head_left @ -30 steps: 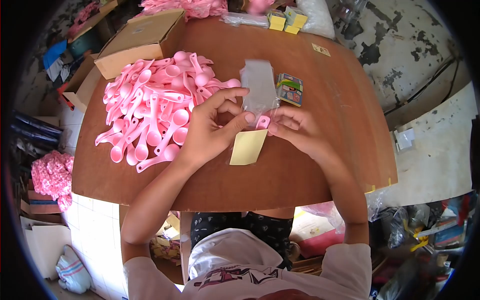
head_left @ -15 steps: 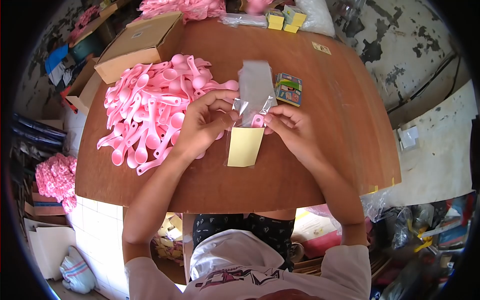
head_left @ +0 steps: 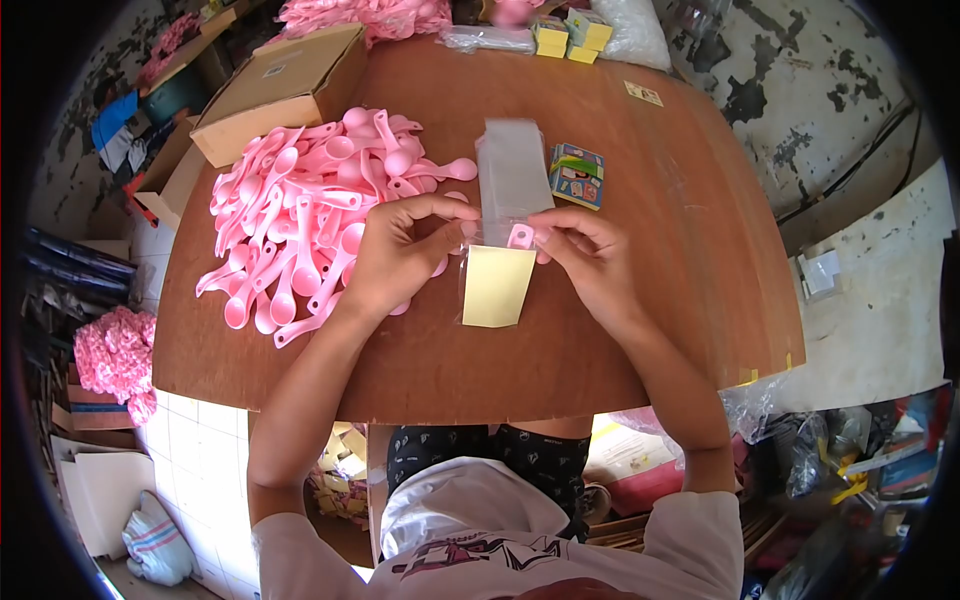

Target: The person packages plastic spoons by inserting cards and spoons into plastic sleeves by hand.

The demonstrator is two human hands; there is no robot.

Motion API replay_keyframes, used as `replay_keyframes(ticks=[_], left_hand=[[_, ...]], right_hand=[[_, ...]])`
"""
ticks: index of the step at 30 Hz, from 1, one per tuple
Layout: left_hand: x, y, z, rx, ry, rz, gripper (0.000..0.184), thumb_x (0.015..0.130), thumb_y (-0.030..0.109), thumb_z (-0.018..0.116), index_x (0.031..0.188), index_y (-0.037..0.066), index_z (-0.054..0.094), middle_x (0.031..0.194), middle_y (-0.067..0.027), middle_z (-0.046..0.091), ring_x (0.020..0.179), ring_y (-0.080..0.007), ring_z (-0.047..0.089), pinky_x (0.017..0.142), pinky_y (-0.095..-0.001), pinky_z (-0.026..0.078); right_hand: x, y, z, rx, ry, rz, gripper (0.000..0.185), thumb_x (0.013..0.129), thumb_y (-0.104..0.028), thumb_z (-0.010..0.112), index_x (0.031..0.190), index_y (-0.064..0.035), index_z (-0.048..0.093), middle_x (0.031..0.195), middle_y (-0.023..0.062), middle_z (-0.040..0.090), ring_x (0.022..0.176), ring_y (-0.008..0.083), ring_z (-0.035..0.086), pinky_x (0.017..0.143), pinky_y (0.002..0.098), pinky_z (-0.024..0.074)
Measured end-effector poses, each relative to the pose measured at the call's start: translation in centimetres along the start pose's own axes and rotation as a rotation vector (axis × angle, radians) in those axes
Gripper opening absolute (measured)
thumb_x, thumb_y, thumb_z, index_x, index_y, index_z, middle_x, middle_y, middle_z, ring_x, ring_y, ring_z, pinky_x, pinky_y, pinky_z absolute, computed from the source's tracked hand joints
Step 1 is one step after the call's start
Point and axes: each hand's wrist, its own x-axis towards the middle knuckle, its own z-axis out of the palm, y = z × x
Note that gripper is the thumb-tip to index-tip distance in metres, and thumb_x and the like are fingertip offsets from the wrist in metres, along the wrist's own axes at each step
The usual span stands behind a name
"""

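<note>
A clear plastic bag with a pale yellow card (head_left: 497, 287) in it hangs between my hands above the table. The handle end of a pink spoon (head_left: 520, 236) shows above the card; the rest of that spoon is hidden behind it. My left hand (head_left: 415, 250) pinches the bag's upper left corner. On the opposite corner, beside the spoon handle, my right hand (head_left: 583, 250) has its thumb and forefinger closed. Just beyond the hands lies a stack of clear plastic bags (head_left: 512, 170). A heap of pink spoons (head_left: 300, 220) spreads to the left of my left hand.
A bundle of printed cards (head_left: 578, 178) with a green band lies right of the bag stack. Behind the spoons stands a cardboard box (head_left: 280, 85). Yellow card stacks (head_left: 565, 40) and pink plastic packs (head_left: 365, 18) line the table's far edge.
The bag's top flap, earlier raised with shiny corners between my fingers, now looks folded down. The bag and card have shifted slightly right and away from me, with both hands still gripping.
</note>
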Motion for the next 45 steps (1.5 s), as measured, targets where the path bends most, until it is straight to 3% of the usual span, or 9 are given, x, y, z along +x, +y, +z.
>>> replay_keyframes(ticks=[4,6,13,15,19,21,31,40,45], left_hand=[[0.1,-0.3,-0.2,0.037,-0.013,0.029,0.014,0.088,0.0,0.065,0.102,-0.002,0.069,0.094,-0.0072,0.07,0.087,-0.0113,0.064,0.079,-0.0249,0.051],[0.1,-0.7,-0.2,-0.009,-0.034,0.077,0.014,0.089,0.001,0.063,0.102,0.0,0.069,0.085,-0.001,0.067,0.064,-0.0041,0.056,0.053,-0.0192,0.043],[0.1,-0.4,-0.6,0.003,-0.077,0.15,0.016,0.09,0.001,0.063,0.103,0.001,0.071,0.081,-0.0007,0.065,0.065,-0.0045,0.053,0.058,-0.0208,0.043],[0.1,-0.2,-0.9,0.077,-0.118,0.05,0.018,0.089,-0.003,0.061,0.105,-0.003,0.069,0.098,-0.009,0.071,0.089,-0.0122,0.065,0.081,-0.0261,0.051],[0.1,-0.1,-0.7,0.086,-0.116,0.047,0.019,0.088,-0.005,0.059,0.104,-0.003,0.069,0.099,-0.0095,0.071,0.089,-0.0126,0.065,0.082,-0.0262,0.051],[0.1,-0.4,-0.4,0.018,-0.079,0.123,0.02,0.087,-0.004,0.058,0.101,0.001,0.071,0.079,-0.0013,0.066,0.065,-0.0046,0.053,0.058,-0.0209,0.042],[0.1,-0.7,-0.7,-0.005,-0.096,0.101,0.021,0.087,-0.004,0.056,0.101,-0.001,0.071,0.082,-0.0023,0.067,0.07,-0.0066,0.057,0.062,-0.0215,0.044],[0.1,0.1,-0.3,0.056,-0.063,0.065,0.013,0.087,0.005,0.068,0.098,-0.002,0.071,0.088,-0.0056,0.071,0.078,-0.0071,0.061,0.071,-0.0234,0.05],[0.2,-0.1,-0.4,0.085,-0.069,0.085,0.015,0.085,0.007,0.072,0.098,-0.001,0.071,0.092,-0.0062,0.071,0.082,-0.0086,0.064,0.073,-0.0234,0.051]], right_hand=[[-0.1,0.3,-0.7,0.0,-0.093,-0.038,0.014,0.094,0.001,0.056,0.099,0.0028,0.069,0.092,0.0068,0.066,0.082,0.0105,0.064,0.068,0.0226,0.0526],[0.0,0.2,-0.6,0.034,-0.105,-0.05,0.016,0.094,0.004,0.054,0.097,0.0026,0.069,0.094,0.0077,0.066,0.085,0.0115,0.065,0.07,0.023,0.0529],[0.2,1.2,-0.9,-0.054,-0.137,-0.137,0.017,0.093,0.006,0.054,0.098,0.0022,0.069,0.1,0.0089,0.067,0.09,0.0136,0.065,0.075,0.0241,0.0529],[0.2,1.1,-0.8,-0.043,-0.135,-0.174,0.019,0.093,0.007,0.053,0.099,0.0013,0.07,0.101,0.0093,0.068,0.092,0.0138,0.065,0.077,0.0244,0.0525],[0.2,1.3,-1.0,-0.063,-0.147,-0.164,0.02,0.093,0.007,0.053,0.1,0.0004,0.071,0.099,0.0088,0.069,0.091,0.013,0.065,0.077,0.0242,0.0516],[0.2,1.3,-1.1,-0.125,-0.149,-0.159,0.02,0.092,0.007,0.054,0.1,-0.0003,0.071,0.098,0.0083,0.07,0.087,0.0119,0.064,0.075,0.0239,0.0508],[-0.1,0.8,-0.9,-0.27,-0.15,-0.23,0.024,0.09,0.01,0.053,0.1,-0.0018,0.072,0.1,0.0082,0.067,0.083,0.0132,0.062,0.072,0.0243,0.0496],[-0.4,0.5,-1.0,-0.238,-0.197,-0.225,0.028,0.088,0.011,0.05,0.104,-0.0005,0.07,0.104,0.0097,0.065,0.09,0.0146,0.062,0.078,0.0264,0.0501],[-0.4,1.1,-0.6,-0.329,-0.158,-0.367,0.018,0.088,0.004,0.061,0.103,0.0005,0.07,0.104,0.0108,0.066,0.094,0.0172,0.064,0.078,0.0281,0.0528]])
